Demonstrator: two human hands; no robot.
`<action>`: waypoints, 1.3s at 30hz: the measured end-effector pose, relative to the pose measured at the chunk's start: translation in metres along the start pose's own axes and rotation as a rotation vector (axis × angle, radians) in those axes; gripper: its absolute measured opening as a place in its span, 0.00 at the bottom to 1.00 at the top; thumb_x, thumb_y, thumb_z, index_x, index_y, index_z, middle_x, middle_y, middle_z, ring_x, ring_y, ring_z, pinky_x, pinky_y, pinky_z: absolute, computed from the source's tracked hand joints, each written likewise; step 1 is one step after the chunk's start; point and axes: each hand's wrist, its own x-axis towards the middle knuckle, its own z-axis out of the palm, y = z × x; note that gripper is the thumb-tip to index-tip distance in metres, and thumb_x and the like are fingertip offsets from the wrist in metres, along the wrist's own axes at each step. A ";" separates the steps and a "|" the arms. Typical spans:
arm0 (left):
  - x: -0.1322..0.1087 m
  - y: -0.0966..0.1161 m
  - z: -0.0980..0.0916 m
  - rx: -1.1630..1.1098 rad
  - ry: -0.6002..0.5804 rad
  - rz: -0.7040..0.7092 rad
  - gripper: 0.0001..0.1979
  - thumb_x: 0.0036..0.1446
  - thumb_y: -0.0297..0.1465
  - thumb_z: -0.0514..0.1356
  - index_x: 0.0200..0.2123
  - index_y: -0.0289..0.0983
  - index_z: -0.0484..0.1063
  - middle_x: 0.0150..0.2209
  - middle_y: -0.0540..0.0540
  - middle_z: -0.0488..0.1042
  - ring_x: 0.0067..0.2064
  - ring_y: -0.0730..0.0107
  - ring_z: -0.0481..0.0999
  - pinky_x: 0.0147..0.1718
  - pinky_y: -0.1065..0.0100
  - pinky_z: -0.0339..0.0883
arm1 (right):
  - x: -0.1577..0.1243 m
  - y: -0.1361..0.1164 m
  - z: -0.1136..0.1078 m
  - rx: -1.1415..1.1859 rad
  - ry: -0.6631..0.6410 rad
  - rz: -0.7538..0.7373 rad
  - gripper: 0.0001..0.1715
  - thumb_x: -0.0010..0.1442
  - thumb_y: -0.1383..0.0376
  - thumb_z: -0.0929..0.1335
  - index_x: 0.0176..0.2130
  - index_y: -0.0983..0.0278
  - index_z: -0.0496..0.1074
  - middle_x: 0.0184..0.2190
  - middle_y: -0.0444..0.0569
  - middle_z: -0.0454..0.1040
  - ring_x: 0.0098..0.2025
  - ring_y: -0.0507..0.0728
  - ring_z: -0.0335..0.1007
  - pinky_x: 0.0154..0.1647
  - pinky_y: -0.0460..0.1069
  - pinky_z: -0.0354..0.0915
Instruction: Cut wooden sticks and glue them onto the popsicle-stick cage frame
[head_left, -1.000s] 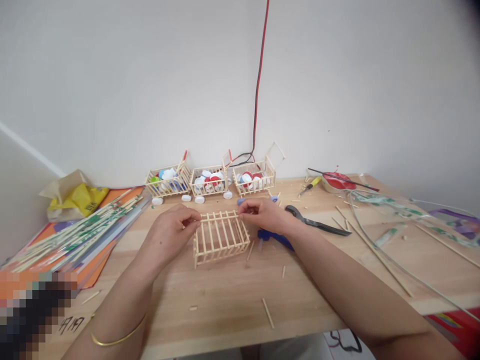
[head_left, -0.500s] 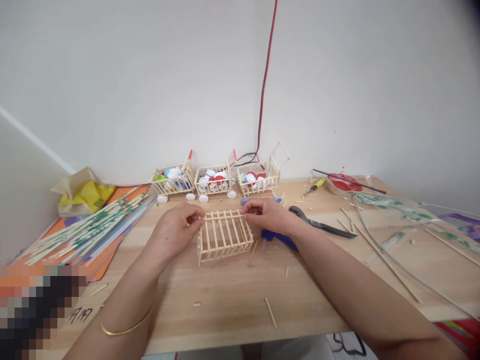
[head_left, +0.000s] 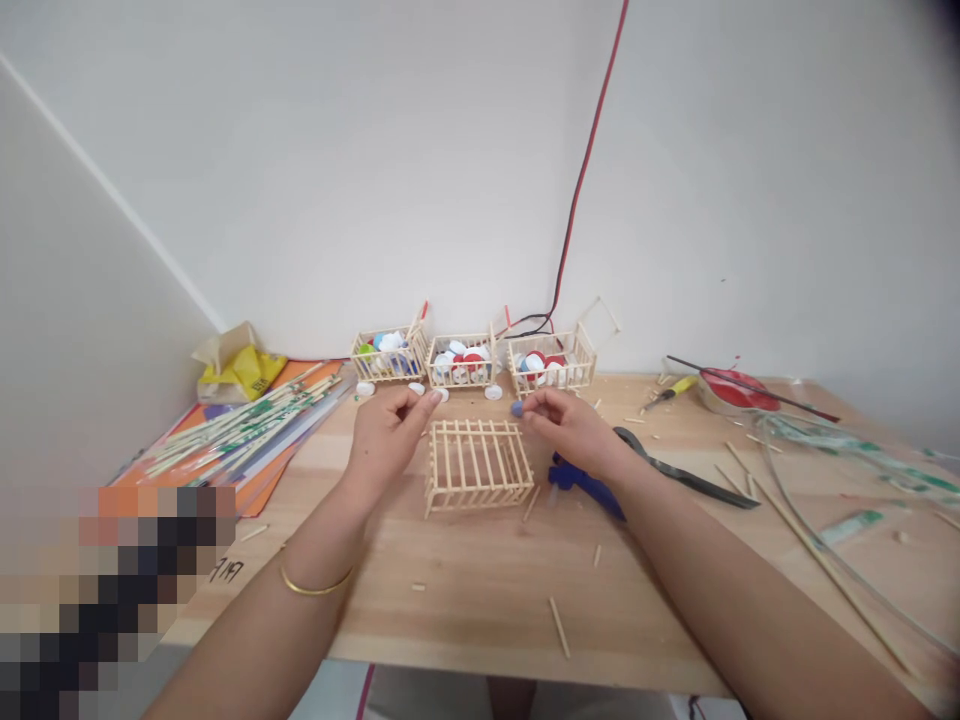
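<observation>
A cage-like basket of thin wooden sticks (head_left: 480, 465) rests on the table between my hands, its slatted side facing up. My left hand (head_left: 390, 432) hovers just beyond its far left corner, thumb stretched out and fingers curled, holding nothing I can see. By the far right corner is my right hand (head_left: 571, 425), fingers bent, thumb and fingertips slightly apart from the basket. A blue cap (head_left: 517, 408) shows right at those fingertips; it appears to be a wheel of the cart behind. Under my right wrist lies a blue tool (head_left: 589, 488), partly covered.
Along the wall stand stick carts (head_left: 461, 362) filled with bottle caps. Scissors with black handles (head_left: 690, 480), a yellow-handled knife (head_left: 671, 393) and a red dish (head_left: 739, 390) lie right. Bundled sticks (head_left: 247, 420) and a yellow bag (head_left: 244, 375) are left. Stick offcuts (head_left: 559, 628) are scattered about.
Both hands have come off the basket's far corners, and their fingers have loosened. The basket stays on the table. The whole view has shifted, so everything appears further right.
</observation>
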 end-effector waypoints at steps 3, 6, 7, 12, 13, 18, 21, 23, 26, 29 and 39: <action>0.002 -0.012 0.007 -0.187 0.069 -0.114 0.22 0.53 0.41 0.61 0.15 0.36 0.60 0.15 0.55 0.57 0.22 0.77 0.57 0.24 0.72 0.52 | 0.001 0.000 0.002 0.035 0.084 -0.041 0.09 0.55 0.59 0.66 0.34 0.62 0.68 0.29 0.44 0.72 0.30 0.53 0.66 0.32 0.48 0.61; 0.007 -0.028 0.015 -0.277 0.109 -0.190 0.23 0.54 0.45 0.58 0.16 0.37 0.60 0.14 0.55 0.58 0.19 0.77 0.57 0.21 0.73 0.52 | 0.002 0.001 0.004 0.101 0.119 -0.058 0.10 0.54 0.59 0.67 0.35 0.62 0.67 0.30 0.45 0.72 0.31 0.54 0.68 0.33 0.49 0.62; 0.009 -0.033 0.017 -0.313 0.117 -0.217 0.23 0.54 0.46 0.58 0.16 0.37 0.61 0.14 0.55 0.58 0.19 0.77 0.57 0.20 0.73 0.52 | 0.003 0.001 0.005 0.118 0.127 -0.064 0.10 0.54 0.59 0.67 0.35 0.62 0.67 0.30 0.45 0.72 0.31 0.54 0.68 0.33 0.49 0.62; 0.011 -0.042 0.028 -0.460 0.135 -0.318 0.24 0.50 0.51 0.59 0.19 0.37 0.61 0.15 0.55 0.59 0.16 0.79 0.57 0.16 0.74 0.52 | 0.002 0.000 0.002 0.139 0.201 -0.131 0.09 0.55 0.60 0.67 0.34 0.63 0.67 0.27 0.43 0.69 0.28 0.52 0.66 0.31 0.47 0.61; 0.010 -0.042 0.029 -0.473 0.138 -0.328 0.24 0.49 0.51 0.60 0.18 0.37 0.61 0.15 0.55 0.59 0.16 0.79 0.57 0.16 0.75 0.52 | 0.002 0.000 0.001 0.139 0.217 -0.143 0.09 0.56 0.60 0.66 0.35 0.63 0.67 0.27 0.43 0.69 0.28 0.52 0.65 0.30 0.47 0.61; 0.009 -0.043 0.034 -0.453 0.142 -0.363 0.25 0.45 0.54 0.60 0.20 0.37 0.61 0.16 0.55 0.59 0.17 0.79 0.57 0.17 0.75 0.53 | 0.002 0.002 0.000 0.118 0.299 -0.195 0.09 0.57 0.60 0.66 0.37 0.62 0.68 0.26 0.43 0.70 0.26 0.51 0.64 0.28 0.46 0.61; 0.014 -0.047 0.028 -0.356 0.176 -0.361 0.24 0.51 0.54 0.53 0.22 0.38 0.59 0.19 0.54 0.61 0.18 0.79 0.58 0.19 0.74 0.54 | 0.001 0.001 0.000 0.114 0.366 -0.219 0.09 0.57 0.60 0.66 0.37 0.62 0.68 0.27 0.44 0.70 0.26 0.52 0.65 0.29 0.47 0.62; 0.018 -0.051 0.020 -0.256 0.175 -0.342 0.23 0.54 0.52 0.49 0.23 0.38 0.59 0.19 0.54 0.61 0.19 0.77 0.58 0.20 0.74 0.54 | 0.001 -0.001 0.000 0.114 0.412 -0.226 0.09 0.57 0.60 0.65 0.37 0.62 0.69 0.27 0.44 0.71 0.27 0.52 0.65 0.29 0.47 0.63; 0.023 -0.057 0.009 -0.064 0.079 -0.281 0.18 0.52 0.46 0.55 0.21 0.37 0.64 0.19 0.52 0.64 0.22 0.73 0.62 0.23 0.72 0.55 | 0.001 -0.003 0.000 0.081 0.451 -0.248 0.09 0.59 0.60 0.64 0.36 0.63 0.68 0.27 0.44 0.70 0.27 0.52 0.66 0.29 0.46 0.64; 0.021 -0.064 0.007 0.134 -0.079 -0.217 0.12 0.46 0.39 0.62 0.20 0.37 0.69 0.20 0.50 0.69 0.26 0.67 0.68 0.27 0.69 0.57 | 0.000 -0.003 0.001 -0.010 0.434 -0.287 0.08 0.60 0.61 0.63 0.37 0.63 0.68 0.26 0.44 0.69 0.26 0.52 0.66 0.28 0.46 0.63; 0.014 -0.070 0.021 0.533 -0.242 -0.061 0.10 0.55 0.27 0.54 0.32 0.37 0.77 0.37 0.42 0.76 0.41 0.61 0.74 0.42 0.66 0.63 | -0.001 0.004 0.004 -0.202 0.309 -0.389 0.06 0.56 0.67 0.63 0.35 0.63 0.69 0.25 0.44 0.69 0.25 0.52 0.63 0.29 0.47 0.59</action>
